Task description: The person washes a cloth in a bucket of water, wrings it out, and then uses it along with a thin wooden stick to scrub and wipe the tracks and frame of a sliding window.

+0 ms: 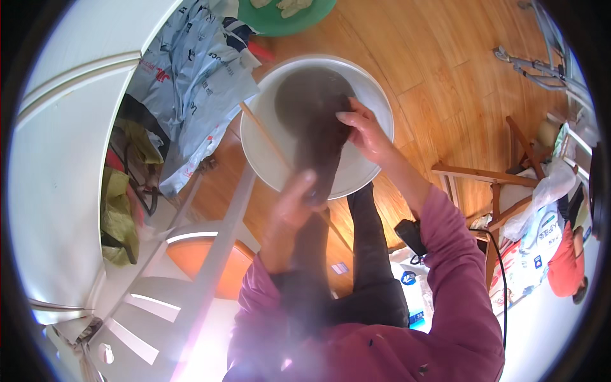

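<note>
Dark hair [318,137] gripped by both hands over white basin [375,95].

Basin [375,95] on floor [445,70], under right hand [363,130]; hair [318,121] hangs in it. Left hand [289,207] nearer, gripping hair. Plastic bags [191,70] left of both hands.

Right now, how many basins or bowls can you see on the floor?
2. The white basin sits mid-floor under both hands, holding long dark wet hair. The green basin lies at the top edge, partly cut off. Others may be hidden behind the plastic bags.
</note>
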The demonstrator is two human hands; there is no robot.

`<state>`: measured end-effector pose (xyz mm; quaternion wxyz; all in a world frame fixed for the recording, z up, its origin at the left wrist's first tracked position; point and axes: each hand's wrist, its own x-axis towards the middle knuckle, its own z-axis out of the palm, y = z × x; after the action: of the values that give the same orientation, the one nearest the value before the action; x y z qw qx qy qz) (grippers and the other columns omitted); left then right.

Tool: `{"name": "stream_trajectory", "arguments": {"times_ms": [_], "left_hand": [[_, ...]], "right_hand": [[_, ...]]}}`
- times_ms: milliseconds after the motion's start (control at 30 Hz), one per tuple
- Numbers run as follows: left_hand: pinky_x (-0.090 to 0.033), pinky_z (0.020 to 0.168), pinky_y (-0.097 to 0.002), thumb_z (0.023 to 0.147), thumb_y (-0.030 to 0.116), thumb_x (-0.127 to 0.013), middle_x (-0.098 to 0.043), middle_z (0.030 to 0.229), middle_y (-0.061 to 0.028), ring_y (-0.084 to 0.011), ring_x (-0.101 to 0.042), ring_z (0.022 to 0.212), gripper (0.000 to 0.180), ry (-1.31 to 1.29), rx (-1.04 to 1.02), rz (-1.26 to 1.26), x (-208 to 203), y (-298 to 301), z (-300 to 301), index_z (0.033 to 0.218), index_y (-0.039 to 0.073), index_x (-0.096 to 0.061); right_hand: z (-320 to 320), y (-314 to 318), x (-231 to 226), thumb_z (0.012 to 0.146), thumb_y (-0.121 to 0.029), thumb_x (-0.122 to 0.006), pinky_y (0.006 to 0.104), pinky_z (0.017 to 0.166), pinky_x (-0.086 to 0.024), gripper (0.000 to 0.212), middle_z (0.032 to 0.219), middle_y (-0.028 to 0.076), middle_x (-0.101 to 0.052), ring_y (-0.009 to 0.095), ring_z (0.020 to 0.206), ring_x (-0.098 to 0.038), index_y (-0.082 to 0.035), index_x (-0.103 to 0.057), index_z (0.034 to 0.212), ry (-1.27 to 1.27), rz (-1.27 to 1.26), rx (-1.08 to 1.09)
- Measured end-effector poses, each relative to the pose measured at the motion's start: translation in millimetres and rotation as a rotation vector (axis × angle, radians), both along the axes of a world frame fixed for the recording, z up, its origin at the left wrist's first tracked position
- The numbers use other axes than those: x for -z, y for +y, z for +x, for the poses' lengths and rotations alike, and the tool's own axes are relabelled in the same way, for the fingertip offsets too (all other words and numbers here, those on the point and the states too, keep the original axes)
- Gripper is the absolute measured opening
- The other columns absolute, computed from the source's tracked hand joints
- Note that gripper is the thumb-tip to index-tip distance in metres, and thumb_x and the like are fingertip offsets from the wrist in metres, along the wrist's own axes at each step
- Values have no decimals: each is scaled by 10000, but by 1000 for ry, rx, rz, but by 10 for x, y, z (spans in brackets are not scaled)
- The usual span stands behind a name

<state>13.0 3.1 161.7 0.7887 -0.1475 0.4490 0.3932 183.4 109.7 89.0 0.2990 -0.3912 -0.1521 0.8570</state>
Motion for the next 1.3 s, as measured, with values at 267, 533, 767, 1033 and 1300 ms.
{"name": "stream_trajectory", "arguments": {"times_ms": [267, 533, 767, 1033, 1300], "left_hand": [[-334, 510, -316, 708, 432, -757, -567, 754, -70, -192, -468, 570, 584, -41, -146, 151, -160, -152, 202, 1072, 25, -552], [-337, 534, -285, 734, 394, -752, -548, 879, -90, -163, -439, 617, 557, -91, -77, 192, -193, -130, 10, 1093, 32, -528], [-389, 435, -233, 757, 223, -726, -576, 705, -13, -84, -527, 566, 277, 623, 467, -164, -76, 124, 136, 924, 40, -604], [-483, 624, -321, 715, 255, -704, -637, 747, -92, -189, -600, 658, 361, 1150, 835, 47, 422, 145, 265, 869, -61, -619], [-491, 750, -426, 734, 372, -646, -660, 903, -196, -346, -641, 868, 452, 1290, 1102, -15, 672, 89, 287, 1009, 15, -611]], "right_hand": [[-422, -379, 114, 863, -367, -612, 494, 948, -419, 513, 1348, 188, -403, 340, 1210, -448, -150, -434, 1292, 699, -555, 172], [-579, -169, -463, 787, -143, -670, 317, 719, -512, 231, 1022, 117, -595, 186, 853, -598, -87, -536, 968, 352, -301, 254], [-740, -121, -7, 722, -133, -657, 297, 567, -452, 161, 685, 41, -565, 146, 607, -547, -37, -534, 760, -383, 40, -74], [-801, -217, 416, 664, -203, -609, 419, 631, -477, 262, 716, 226, -612, 364, 685, -614, 31, -586, 781, -790, 473, -143], [-840, -212, 511, 671, -209, -618, 443, 697, -493, 266, 785, 228, -633, 411, 792, -612, 2, -605, 833, -967, 264, -254]]}}
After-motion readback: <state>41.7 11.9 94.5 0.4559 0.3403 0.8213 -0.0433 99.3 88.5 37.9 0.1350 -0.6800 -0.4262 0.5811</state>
